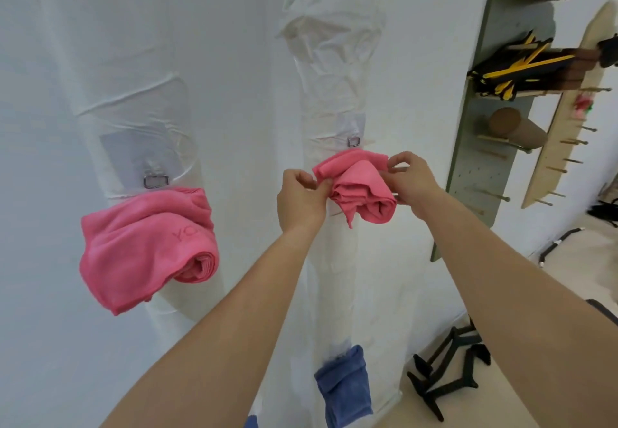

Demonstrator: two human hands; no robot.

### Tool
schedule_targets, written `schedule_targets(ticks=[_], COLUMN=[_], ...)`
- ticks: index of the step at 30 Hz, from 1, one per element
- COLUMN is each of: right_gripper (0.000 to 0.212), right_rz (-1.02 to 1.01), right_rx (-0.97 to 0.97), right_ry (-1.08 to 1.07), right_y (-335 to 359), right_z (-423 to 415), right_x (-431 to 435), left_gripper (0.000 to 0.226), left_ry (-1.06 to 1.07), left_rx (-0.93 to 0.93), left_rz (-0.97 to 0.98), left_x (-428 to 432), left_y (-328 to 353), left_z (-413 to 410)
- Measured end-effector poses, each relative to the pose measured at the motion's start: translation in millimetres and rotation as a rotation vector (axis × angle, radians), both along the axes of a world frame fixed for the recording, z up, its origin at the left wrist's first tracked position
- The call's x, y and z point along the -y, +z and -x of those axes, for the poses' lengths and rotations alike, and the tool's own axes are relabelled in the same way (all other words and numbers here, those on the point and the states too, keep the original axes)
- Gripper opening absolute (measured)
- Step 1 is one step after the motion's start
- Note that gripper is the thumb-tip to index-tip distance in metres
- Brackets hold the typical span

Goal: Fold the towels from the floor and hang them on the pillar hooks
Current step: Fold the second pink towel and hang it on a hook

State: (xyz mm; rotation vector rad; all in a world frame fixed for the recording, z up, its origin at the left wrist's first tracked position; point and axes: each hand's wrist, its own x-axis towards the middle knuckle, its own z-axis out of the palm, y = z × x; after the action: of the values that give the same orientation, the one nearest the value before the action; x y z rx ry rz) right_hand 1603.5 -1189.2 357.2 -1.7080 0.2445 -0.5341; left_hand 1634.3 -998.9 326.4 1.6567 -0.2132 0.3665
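Observation:
A folded pink towel (363, 190) hangs against the middle white pillar (334, 260), just below a metal hook (353, 141). My left hand (301, 200) pinches its left edge and my right hand (409, 180) pinches its upper right edge. A second pink towel (143, 243) hangs folded on the left pillar (110, 59) under another metal hook (156, 181). A blue towel (344, 384) hangs lower on the middle pillar.
A grey-green pegboard (481, 166) on the right wall holds black-and-yellow items (511, 69) and a brown paper roll (515, 128). A wooden peg rack (561, 133) leans beside it. Black folding stands (448, 370) lie on the floor at the lower right.

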Motion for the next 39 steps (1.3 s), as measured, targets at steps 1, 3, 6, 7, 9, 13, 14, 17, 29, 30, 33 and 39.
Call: schedule_targets(ticks=[1,3,6,7,9,13,14,17,29,30,33,39], right_gripper=[0.018,0.012,0.013,0.013,0.016,0.053,0.058,0.068,0.054,0.053,0.053,0.048], right_rz=[0.038,0.104,0.219,0.276,0.447,0.611,0.611,0.636,0.534,0.562,0.719,0.585], right_rx=[0.032,0.064,0.050,0.038,0.018,0.042,0.039,-0.049,0.218,0.207,0.132,0.048], right_ry=[0.008,0.035,0.128,0.174,0.216,0.317,0.357,0.438,-0.026,-0.044,-0.056,0.262], right_y=[4.1,11.9,20.5,23.5,29.5,41.1,42.3,41.5,-19.8,-19.1,-12.8,4.7], right_z=[3.0,10.7,14.6,15.6,15.3,24.6,25.1,22.6,6.9,8.3,17.6,39.3], right_x=[0.2,-0.4,4.1,4.4,5.1,4.2,6.3,13.6,-21.8,-24.1,-23.4,-8.1], left_gripper=[0.028,0.022,0.021,0.025,0.024,0.045,0.050,0.055,0.041,0.037,0.026,0.022], left_ry=[0.074,0.132,0.092,0.071,0.051,0.015,0.011,0.043,0.196,0.228,0.305,0.112], left_rx=[0.106,0.291,0.434,0.435,0.386,0.300,0.314,0.399,0.577,0.600,0.672,0.572], left_rz=[-0.099,-0.251,-0.369,-0.385,-0.409,-0.562,-0.620,-0.782,-1.011,-1.037,-1.038,-1.033], left_x=[-1.3,-3.4,-4.3,-2.9,0.8,5.6,5.3,3.3,8.7,9.3,12.4,8.5], left_y=[4.5,11.7,19.4,21.0,26.4,31.8,32.0,27.8,14.4,15.6,19.6,27.2], left_z=[2.2,7.2,12.0,13.7,18.9,26.0,27.1,24.2,7.9,9.2,17.8,17.9])
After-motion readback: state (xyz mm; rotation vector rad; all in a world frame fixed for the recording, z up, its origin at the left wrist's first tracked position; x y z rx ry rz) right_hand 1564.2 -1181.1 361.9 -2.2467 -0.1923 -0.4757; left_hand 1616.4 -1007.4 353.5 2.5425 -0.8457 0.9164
